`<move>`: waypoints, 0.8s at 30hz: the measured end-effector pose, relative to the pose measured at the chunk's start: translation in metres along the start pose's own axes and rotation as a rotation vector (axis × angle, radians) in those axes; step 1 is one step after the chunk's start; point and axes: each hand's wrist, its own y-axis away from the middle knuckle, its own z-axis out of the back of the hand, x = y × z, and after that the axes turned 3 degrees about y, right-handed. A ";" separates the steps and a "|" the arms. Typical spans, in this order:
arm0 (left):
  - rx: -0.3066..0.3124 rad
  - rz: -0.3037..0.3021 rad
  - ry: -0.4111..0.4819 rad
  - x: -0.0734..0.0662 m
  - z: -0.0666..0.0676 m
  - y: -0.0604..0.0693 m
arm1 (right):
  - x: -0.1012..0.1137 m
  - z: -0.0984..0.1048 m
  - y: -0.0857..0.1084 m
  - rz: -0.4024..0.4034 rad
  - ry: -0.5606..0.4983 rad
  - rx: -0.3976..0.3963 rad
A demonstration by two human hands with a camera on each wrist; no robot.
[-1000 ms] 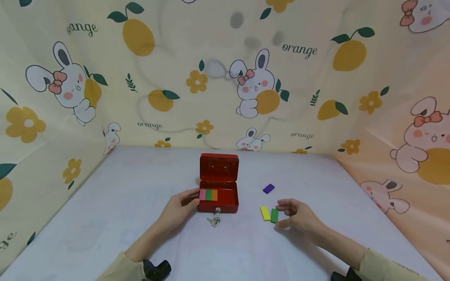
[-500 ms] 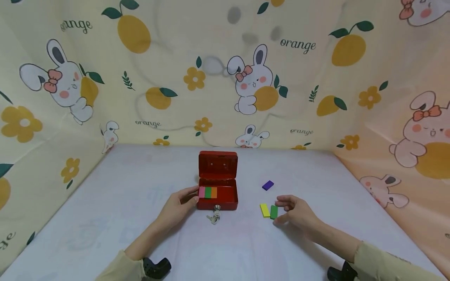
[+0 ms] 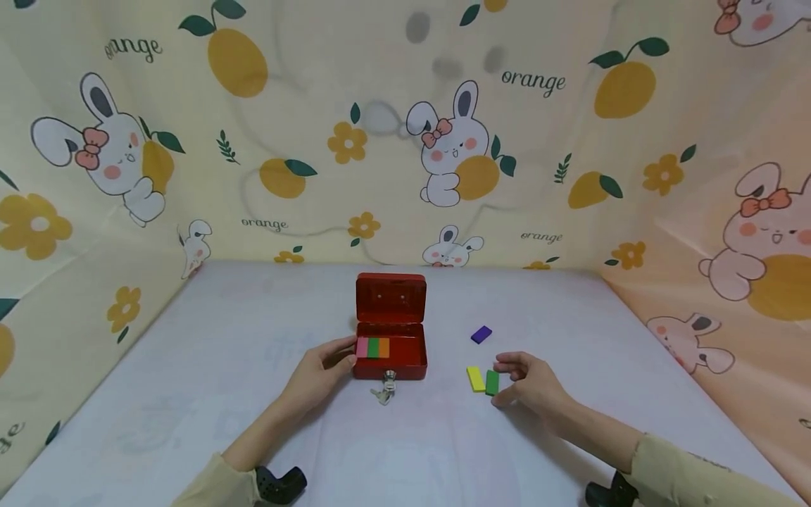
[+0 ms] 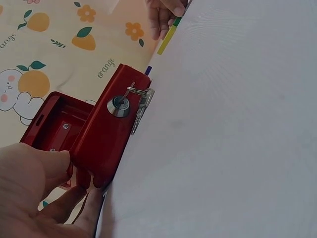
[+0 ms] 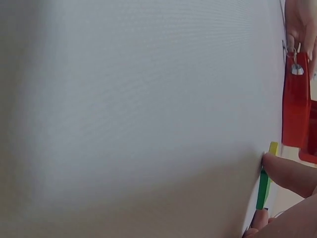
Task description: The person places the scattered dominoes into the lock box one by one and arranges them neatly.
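Observation:
A red metal cash box [image 3: 408, 370] stands with its lid [image 3: 391, 298] raised. Pink [image 3: 362, 347], green [image 3: 374, 348] and orange [image 3: 384, 348] blocks lie side by side in its left part. My left hand [image 3: 315, 377] holds the left end of the box, thumb and fingertips on its side, as the left wrist view shows. On the table to the right, my right hand [image 3: 535, 391] pinches a loose green block [image 5: 263, 191] end to end between thumb and fingers. A yellow block [image 3: 476, 379] lies just left of it, and a purple block [image 3: 481, 334] farther back.
Keys on a ring [image 4: 142, 104] hang from the lock [image 4: 118, 106] on the box's front. White cloth [image 3: 405, 451] covers the table. Behind and at both sides rises a cream curtain [image 3: 304, 105] printed with rabbits and oranges.
The head view has shifted slightly. Both hands keep nearly the same places, the left at the box and the right at the green block.

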 end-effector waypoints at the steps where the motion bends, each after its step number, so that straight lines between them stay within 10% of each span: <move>1: 0.001 -0.001 0.002 0.000 0.000 0.000 | 0.000 0.000 0.000 -0.002 -0.003 -0.001; 24: -0.017 0.009 0.002 0.000 0.000 0.001 | 0.005 -0.003 0.000 -0.013 -0.033 0.002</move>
